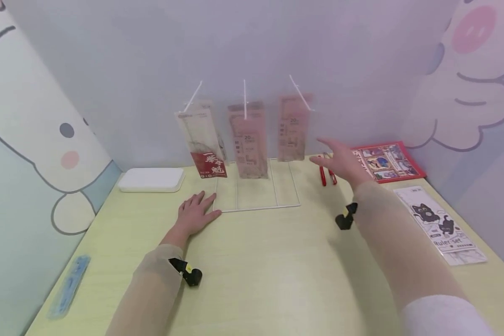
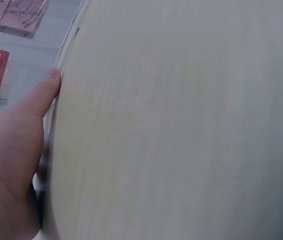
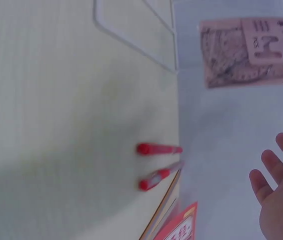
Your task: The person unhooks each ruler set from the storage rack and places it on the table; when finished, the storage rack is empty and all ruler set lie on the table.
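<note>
Fingers of your left hand (image 1: 194, 214) lie flat, steadying the white wire rack (image 1: 256, 192), while your right hand (image 1: 340, 161) hovers spread-fingered beside the far-right hanging pink packet (image 1: 293, 127).

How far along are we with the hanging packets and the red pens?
Three packets hang on the wire rack. In hand: nothing; the left hand rests flat on the table touching the rack's base, and the right hand hovers open above the two red pens. Still lying flat: those pens.
</note>
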Motion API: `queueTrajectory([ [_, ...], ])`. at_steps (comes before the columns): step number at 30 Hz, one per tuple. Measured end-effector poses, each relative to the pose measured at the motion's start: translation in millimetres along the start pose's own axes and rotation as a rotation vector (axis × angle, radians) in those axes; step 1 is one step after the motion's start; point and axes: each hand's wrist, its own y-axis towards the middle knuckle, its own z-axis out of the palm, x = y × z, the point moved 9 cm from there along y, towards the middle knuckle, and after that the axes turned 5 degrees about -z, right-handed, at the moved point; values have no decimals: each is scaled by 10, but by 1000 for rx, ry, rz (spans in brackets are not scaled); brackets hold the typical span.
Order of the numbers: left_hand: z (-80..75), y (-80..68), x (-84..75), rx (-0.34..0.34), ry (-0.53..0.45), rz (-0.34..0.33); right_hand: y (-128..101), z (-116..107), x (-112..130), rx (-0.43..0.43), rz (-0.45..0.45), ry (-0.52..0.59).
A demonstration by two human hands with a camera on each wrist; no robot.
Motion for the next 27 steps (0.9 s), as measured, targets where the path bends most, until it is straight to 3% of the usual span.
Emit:
queueTrajectory([
  [5,-24,-26,-38,-14,0,-3,204,-15,378,-22,-89,58],
  [11,-18,-63,-46,-8,14,-2,295,-67,585,-54,-162,56],
  [22,8,-67,-41,-15,-11,2,370,-3,630,-78,-63,156],
  [27,45,-36,-93,-6,-17,4,341,-9,551,-119,-49,344],
])
